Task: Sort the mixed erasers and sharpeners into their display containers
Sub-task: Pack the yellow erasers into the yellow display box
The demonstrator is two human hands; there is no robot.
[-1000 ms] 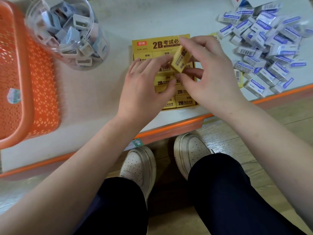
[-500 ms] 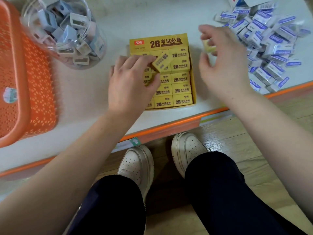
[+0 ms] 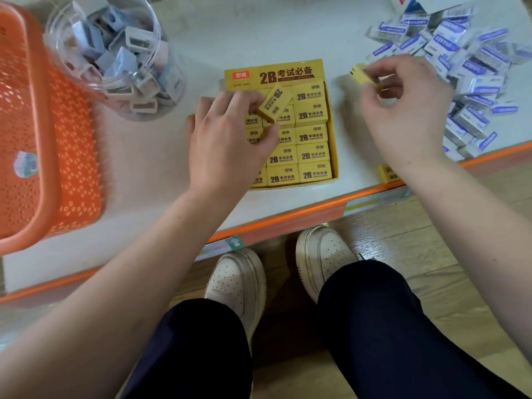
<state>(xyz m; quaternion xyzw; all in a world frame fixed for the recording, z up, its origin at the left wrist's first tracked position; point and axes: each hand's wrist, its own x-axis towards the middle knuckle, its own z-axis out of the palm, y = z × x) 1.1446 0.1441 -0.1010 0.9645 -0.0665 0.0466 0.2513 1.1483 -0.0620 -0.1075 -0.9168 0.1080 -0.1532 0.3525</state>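
A yellow display box (image 3: 273, 74) marked 2B stands in the middle of the white shelf, filled with rows of yellow erasers. My left hand (image 3: 227, 145) hovers over the box's left side and pinches a yellow eraser (image 3: 275, 102) tilted above the rows. To the right of the box, my right hand (image 3: 403, 110) pinches a second yellow eraser (image 3: 363, 76) above the shelf. A pile of white and blue erasers (image 3: 466, 73) lies at the far right. A clear round jar (image 3: 115, 53) of grey and white sharpeners stands at the back left.
An orange perforated basket (image 3: 57, 156) takes up the left side. One loose yellow eraser (image 3: 387, 172) lies near the shelf's orange front edge (image 3: 273, 223), under my right wrist. A white and blue carton (image 3: 414, 2) sits at the back right. My legs and shoes are below the shelf.
My hands have parted: the left one took the eraser and stayed over the box. The right one moved right to the pile's edge and picked up another yellow eraser.
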